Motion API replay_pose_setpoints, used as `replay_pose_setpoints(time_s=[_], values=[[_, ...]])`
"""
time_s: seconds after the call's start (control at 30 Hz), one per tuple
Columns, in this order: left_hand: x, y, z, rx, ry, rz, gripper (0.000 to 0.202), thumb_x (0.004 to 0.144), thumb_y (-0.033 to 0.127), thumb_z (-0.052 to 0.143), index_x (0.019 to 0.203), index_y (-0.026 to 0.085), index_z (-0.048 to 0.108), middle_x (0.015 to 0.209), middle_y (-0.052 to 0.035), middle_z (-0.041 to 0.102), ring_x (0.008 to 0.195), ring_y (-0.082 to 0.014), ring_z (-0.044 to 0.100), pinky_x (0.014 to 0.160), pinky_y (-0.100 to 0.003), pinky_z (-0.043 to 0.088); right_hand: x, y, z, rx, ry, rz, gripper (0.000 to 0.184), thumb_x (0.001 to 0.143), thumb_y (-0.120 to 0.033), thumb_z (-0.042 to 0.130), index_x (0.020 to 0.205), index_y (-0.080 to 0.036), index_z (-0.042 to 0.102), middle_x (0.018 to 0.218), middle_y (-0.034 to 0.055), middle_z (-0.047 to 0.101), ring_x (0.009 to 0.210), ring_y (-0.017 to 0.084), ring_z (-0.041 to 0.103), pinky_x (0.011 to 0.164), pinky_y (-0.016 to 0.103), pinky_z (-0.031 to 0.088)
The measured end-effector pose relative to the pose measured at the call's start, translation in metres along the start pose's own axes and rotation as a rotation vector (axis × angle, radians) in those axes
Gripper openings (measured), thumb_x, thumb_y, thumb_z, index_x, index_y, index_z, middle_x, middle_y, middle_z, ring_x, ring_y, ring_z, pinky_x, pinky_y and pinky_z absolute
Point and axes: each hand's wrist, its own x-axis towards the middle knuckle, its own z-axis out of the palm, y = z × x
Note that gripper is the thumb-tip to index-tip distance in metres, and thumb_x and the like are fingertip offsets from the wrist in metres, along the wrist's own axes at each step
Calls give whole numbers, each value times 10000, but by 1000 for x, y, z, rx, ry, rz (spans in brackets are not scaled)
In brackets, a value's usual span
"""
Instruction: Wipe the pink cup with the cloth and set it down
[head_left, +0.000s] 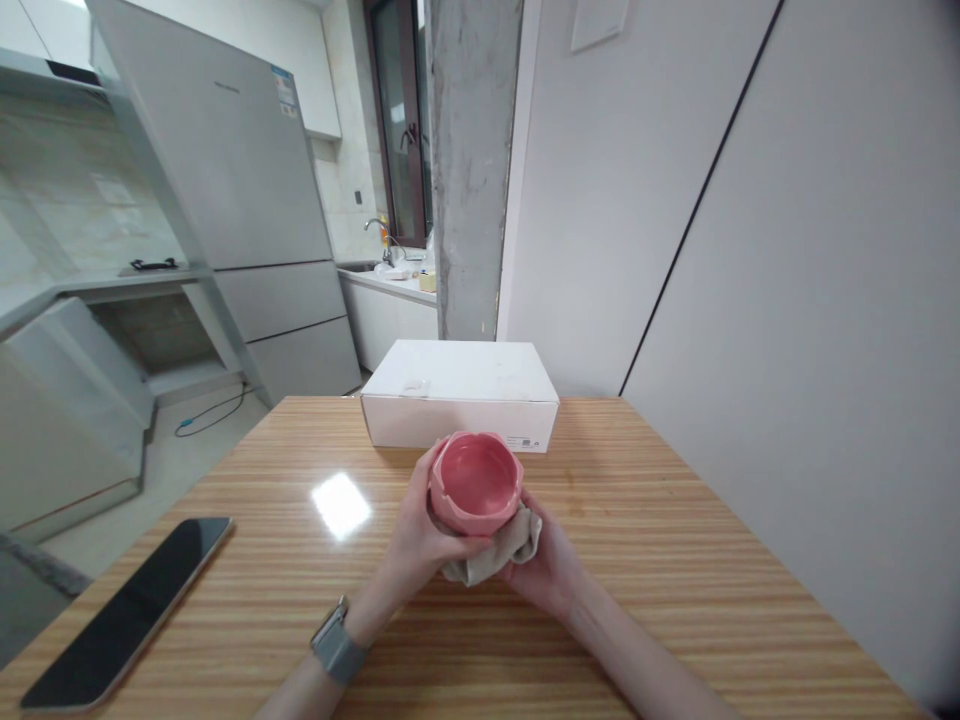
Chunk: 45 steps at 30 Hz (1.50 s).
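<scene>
One bowl (478, 484) held over worktop (637, 510), in front of box (457, 420). Left hand (418, 532) gripped its side; right hand (551, 562) held cloth (510, 545) against its lower side. I judged wiping in hand; next move called for turning bowl, left grip firm.

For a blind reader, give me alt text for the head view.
The left hand holds a pink bowl, the right hand a beige cloth against it, over a wooden table. A white box lies behind, a phone at left.
</scene>
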Motion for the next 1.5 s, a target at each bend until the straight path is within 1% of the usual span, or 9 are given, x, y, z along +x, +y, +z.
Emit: replay_pose_setpoints(time_s=[0.2, 0.37, 0.7, 0.87, 1.07, 1.2, 1.3, 1.4, 1.5], values=[[1, -5, -3, 45, 38, -11, 1093, 445, 213, 874, 1384, 243, 314, 1379, -106, 441, 1273, -320, 414, 1060, -414, 334, 4, -7, 1, -49, -43, -129, 365, 885, -461, 471, 1103, -224, 643, 1039, 20, 714, 963, 181, 653, 842, 302, 490], [2, -6, -4, -16, 36, -48, 940, 508, 245, 849, 1324, 211, 384, 1312, -118, 505, 1202, -306, 482, 1035, -416, 357, 9, -8, -4, -88, 83, -257, 427, 830, -475, 551, 1154, -204, 614, 1016, 47, 721, 969, 220, 654, 883, 365, 472], [-5, -2, 6, 6, -1, 9, 987, 478, 189, 848, 1334, 252, 361, 1346, -90, 465, 1253, -315, 429, 1064, -425, 328, 8, -8, -1, -82, -26, -161, 470, 895, -526, 401, 1178, -206, 596, 1070, 42, 703, 976, 207, 652, 851, 353, 499], [-5, -13, 4, 101, 49, 82, 1058, 420, 198, 877, 1349, 240, 371, 1396, -116, 417, 1295, -348, 376, 1086, -458, 294, 0, -19, 6, -88, 31, -221, 378, 883, -465, 454, 1098, -213, 637, 1030, 27, 717, 988, 211, 650, 861, 348, 494], [-5, -14, 3, 159, 15, 111, 1100, 398, 228, 892, 1361, 246, 361, 1391, -125, 429, 1285, -354, 389, 1085, -474, 286, -5, -27, -9, -85, 89, -204, 358, 874, -449, 463, 1044, -200, 656, 987, 35, 728, 993, 222, 649, 892, 374, 473], [-3, -6, 2, 93, 28, 33, 1039, 389, 216, 892, 1311, 229, 414, 1333, -115, 489, 1224, -338, 460, 1046, -461, 341, -13, -32, -16, -75, 75, -159, 407, 889, -456, 427, 1046, -159, 657, 983, 75, 725, 1010, 231, 641, 914, 377, 452], [1, -7, 0, 3, 82, -94, 996, 366, 201, 891, 1262, 210, 457, 1276, -108, 546, 1172, -316, 511, 1008, -433, 381, -28, -39, -25, -84, 146, -175, 392, 881, -450, 446, 1052, -167, 656, 988, 81, 724, 1002, 233, 646, 913, 377, 452], [5, -14, -2, -103, 107, -282, 849, 434, 224, 866, 1203, 178, 509, 1172, -109, 623, 1086, -284, 576, 920, -386, 446, -53, -48, -43, -155, 236, -207, 369, 858, -482, 474, 1019, -209, 662, 1011, 71, 720, 994, 237, 652, 911, 396, 458], [6, -20, -2, -194, 91, -396, 675, 536, 252, 818, 1152, 153, 560, 1095, -106, 671, 1009, -260, 615, 863, -346, 470, -83, -57, -60, -223, 319, -106, 390, 841, -515, 487, 970, -198, 673, 969, 90, 726, 972, 254, 663, 896, 421, 471]])
